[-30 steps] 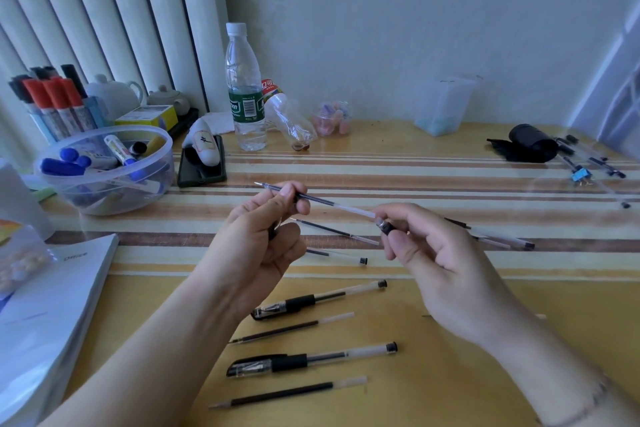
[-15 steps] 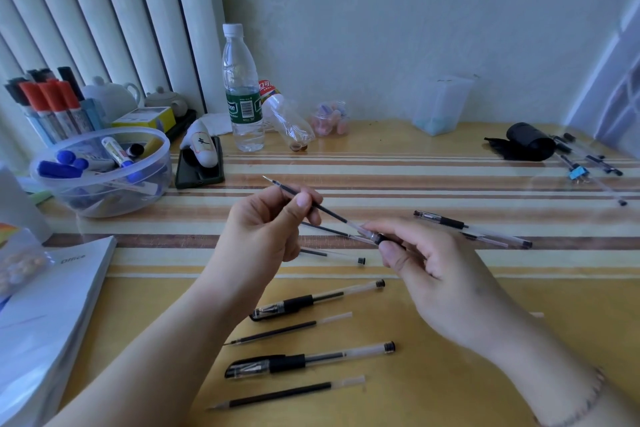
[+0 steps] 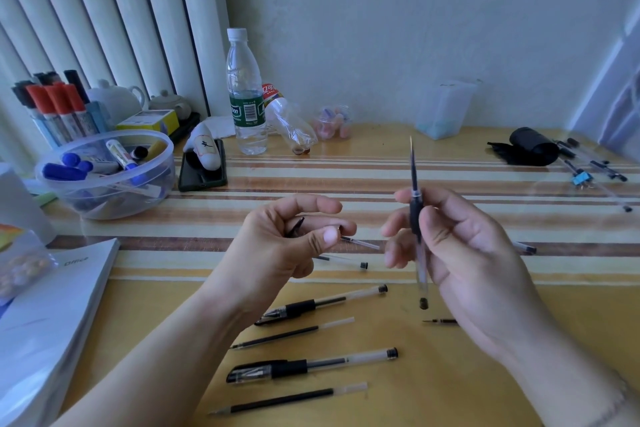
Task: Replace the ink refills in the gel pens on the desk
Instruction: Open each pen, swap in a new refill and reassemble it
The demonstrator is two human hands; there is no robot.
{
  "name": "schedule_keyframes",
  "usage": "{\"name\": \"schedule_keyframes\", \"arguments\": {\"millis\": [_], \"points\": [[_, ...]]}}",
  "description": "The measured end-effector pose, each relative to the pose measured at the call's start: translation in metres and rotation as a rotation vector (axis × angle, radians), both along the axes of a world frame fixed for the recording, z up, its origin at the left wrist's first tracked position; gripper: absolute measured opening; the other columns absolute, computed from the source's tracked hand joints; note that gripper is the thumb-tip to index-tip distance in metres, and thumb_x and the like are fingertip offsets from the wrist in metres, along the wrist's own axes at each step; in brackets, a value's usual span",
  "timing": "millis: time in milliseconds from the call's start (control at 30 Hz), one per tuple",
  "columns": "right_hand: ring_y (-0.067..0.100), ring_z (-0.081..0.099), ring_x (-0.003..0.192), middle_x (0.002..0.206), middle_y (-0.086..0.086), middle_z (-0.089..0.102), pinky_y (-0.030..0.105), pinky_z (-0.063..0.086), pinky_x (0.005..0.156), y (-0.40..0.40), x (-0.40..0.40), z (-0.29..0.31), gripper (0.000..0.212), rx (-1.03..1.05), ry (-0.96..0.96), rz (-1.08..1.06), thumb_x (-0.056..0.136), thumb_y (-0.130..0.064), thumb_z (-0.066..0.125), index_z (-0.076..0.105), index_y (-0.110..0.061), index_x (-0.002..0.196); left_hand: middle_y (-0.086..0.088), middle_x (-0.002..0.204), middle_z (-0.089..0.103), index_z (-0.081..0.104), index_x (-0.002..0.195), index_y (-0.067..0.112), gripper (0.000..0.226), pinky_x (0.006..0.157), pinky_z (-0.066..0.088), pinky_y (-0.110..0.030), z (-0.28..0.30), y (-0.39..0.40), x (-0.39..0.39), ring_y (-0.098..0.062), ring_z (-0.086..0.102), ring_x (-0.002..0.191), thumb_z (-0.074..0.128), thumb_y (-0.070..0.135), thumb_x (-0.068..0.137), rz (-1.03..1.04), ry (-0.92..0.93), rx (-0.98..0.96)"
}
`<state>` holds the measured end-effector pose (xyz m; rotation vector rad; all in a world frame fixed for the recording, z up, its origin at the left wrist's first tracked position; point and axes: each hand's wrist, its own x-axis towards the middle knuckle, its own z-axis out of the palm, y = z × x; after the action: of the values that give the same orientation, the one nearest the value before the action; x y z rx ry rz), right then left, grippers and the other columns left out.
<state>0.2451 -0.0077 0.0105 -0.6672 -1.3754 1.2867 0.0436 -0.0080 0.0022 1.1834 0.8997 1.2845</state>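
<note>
While both forearms reach in from the near edge of the desk (image 3: 450, 374), four writing things lie in a row between them on the yellow wood. Nearest is a bare refill (image 3: 287, 399), then a capped pen (image 3: 311, 365), then a second refill (image 3: 292, 333), then a second capped pen (image 3: 320, 304), all lying roughly parallel with their tips to the left. A small pen tip piece (image 3: 440, 322) lies just beside the right wrist.

Above them, the right hand (image 3: 460, 253) is closed around a pen barrel (image 3: 417, 236), holding it nearly upright, with the thin refill point sticking out of the top and the end plug at the bottom. The left hand (image 3: 294, 243) is apart from the right, fingers curled, pinching a small dark part between thumb and forefinger; what that part is cannot be told. Under the hands, on the striped mat (image 3: 346, 184), lie more clear pen parts (image 3: 346, 262).

Along the left edge sit a stack of white booklets (image 3: 52, 322) and a clear bowl of markers (image 3: 104, 173). Behind it stand red-capped markers (image 3: 59, 111), a white teapot (image 3: 114, 99) and a yellow box (image 3: 149, 120). Near the far edge stands a water bottle (image 3: 244, 97), with an empty bottle (image 3: 289, 121) on its side just beside it, and a clear cup (image 3: 443, 107) further right. At the far right corner lie a black pouch (image 3: 530, 146) and more pens (image 3: 595, 166).
</note>
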Motion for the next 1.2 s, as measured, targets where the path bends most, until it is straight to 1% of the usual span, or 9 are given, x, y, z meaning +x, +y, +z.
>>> {"name": "schedule_keyframes", "arguments": {"millis": [133, 233, 367, 500, 600, 800, 967, 1100, 1200], "points": [[0.030, 0.059, 0.062, 0.081, 0.010, 0.068, 0.036, 0.043, 0.062, -0.002, 0.000, -0.001, 0.022, 0.035, -0.058, -0.006, 0.088, -0.017, 0.049, 0.063, -0.012, 0.104, -0.006, 0.077, 0.077, 0.073, 0.074, 0.022, 0.027, 0.045, 0.031, -0.020, -0.002, 0.001, -0.003, -0.005, 0.035, 0.034, 0.091, 0.029, 0.056, -0.060, -0.055, 0.015], [0.028, 0.060, 0.056, 0.082, 0.009, 0.071, 0.025, 0.047, 0.058, -0.005, -0.002, -0.001, 0.017, 0.112, -0.226, -0.054, 0.082, -0.020, 0.059, 0.062, -0.014, 0.098, -0.007, 0.077, 0.076, 0.073, 0.071, 0.022, 0.038, 0.044, 0.031, -0.020, -0.004, 0.002, -0.003, -0.006, 0.029, 0.035, 0.090, 0.047, 0.049, -0.084, -0.093, 0.039], [0.023, 0.061, 0.053, 0.086, 0.000, 0.073, 0.035, 0.051, 0.057, -0.008, -0.005, -0.007, 0.012, 0.175, -0.444, -0.080, 0.080, -0.027, 0.067, 0.062, -0.031, 0.089, -0.004, 0.073, 0.076, 0.073, 0.070, 0.021, 0.037, 0.044, 0.031, -0.020, -0.005, 0.002, -0.001, -0.006, 0.029, 0.035, 0.089, 0.048, 0.050, -0.107, -0.099, 0.051], [0.019, 0.060, 0.052, 0.086, -0.007, 0.071, 0.025, 0.046, 0.052, -0.006, -0.005, -0.012, 0.020, 0.214, -0.556, -0.104, 0.084, -0.017, 0.069, 0.060, -0.033, 0.090, -0.005, 0.078, 0.076, 0.072, 0.069, 0.022, 0.037, 0.044, 0.029, -0.020, -0.004, 0.001, 0.000, -0.004, 0.032, 0.034, 0.088, 0.049, 0.051, -0.117, -0.091, 0.036], [0.019, 0.061, 0.051, 0.086, -0.007, 0.070, 0.029, 0.048, 0.053, -0.006, -0.005, -0.011, 0.020, 0.228, -0.571, -0.102, 0.084, -0.017, 0.069, 0.060, -0.033, 0.090, -0.005, 0.079, 0.076, 0.072, 0.069, 0.022, 0.034, 0.045, 0.027, -0.021, -0.003, 0.000, 0.000, -0.004, 0.031, 0.036, 0.088, 0.048, 0.053, -0.117, -0.072, 0.041], [0.021, 0.055, 0.050, 0.087, -0.012, 0.069, 0.041, 0.050, 0.051, -0.008, -0.003, -0.013, 0.017, 0.320, -0.643, -0.176, 0.084, -0.023, 0.069, 0.061, -0.035, 0.093, -0.003, 0.073, 0.077, 0.072, 0.069, 0.016, 0.007, 0.047, 0.037, -0.015, 0.002, -0.005, 0.002, 0.000, 0.055, 0.045, 0.078, 0.017, 0.071, -0.001, 0.146, 0.136], [0.011, 0.056, 0.054, 0.078, -0.020, 0.068, 0.029, 0.048, 0.048, -0.007, -0.003, -0.014, 0.015, 0.526, -0.927, -0.353, 0.081, -0.039, 0.065, 0.061, -0.037, 0.096, 0.013, 0.075, 0.076, 0.074, 0.072, 0.021, 0.008, 0.064, 0.048, -0.010, -0.002, -0.007, 0.006, 0.005, 0.065, 0.065, 0.081, 0.022, 0.070, 0.127, 0.572, 0.296], [0.000, 0.063, 0.066, 0.077, -0.020, 0.071, 0.014, 0.046, 0.055, -0.006, -0.002, -0.015, 0.013, 0.431, -0.885, -0.241, 0.090, -0.031, 0.061, 0.063, -0.037, 0.101, 0.023, 0.062, 0.069, 0.071, 0.068, 0.027, 0.014, 0.056, 0.039, -0.002, -0.001, -0.008, 0.009, 0.010, 0.056, 0.053, 0.082, 0.019, 0.071, 0.155, 0.618, 0.299], [-0.004, 0.059, 0.062, 0.073, -0.017, 0.070, 0.010, 0.039, 0.051, -0.005, -0.001, -0.013, 0.014, 0.454, -0.922, -0.222, 0.091, -0.028, 0.060, 0.066, -0.034, 0.101, 0.014, 0.063, 0.071, 0.070, 0.068, 0.030, 0.010, 0.054, 0.044, -0.015, -0.002, -0.008, 0.008, -0.002, 0.057, 0.053, 0.078, 0.036, 0.071, 0.160, 0.613, 0.301]]}}
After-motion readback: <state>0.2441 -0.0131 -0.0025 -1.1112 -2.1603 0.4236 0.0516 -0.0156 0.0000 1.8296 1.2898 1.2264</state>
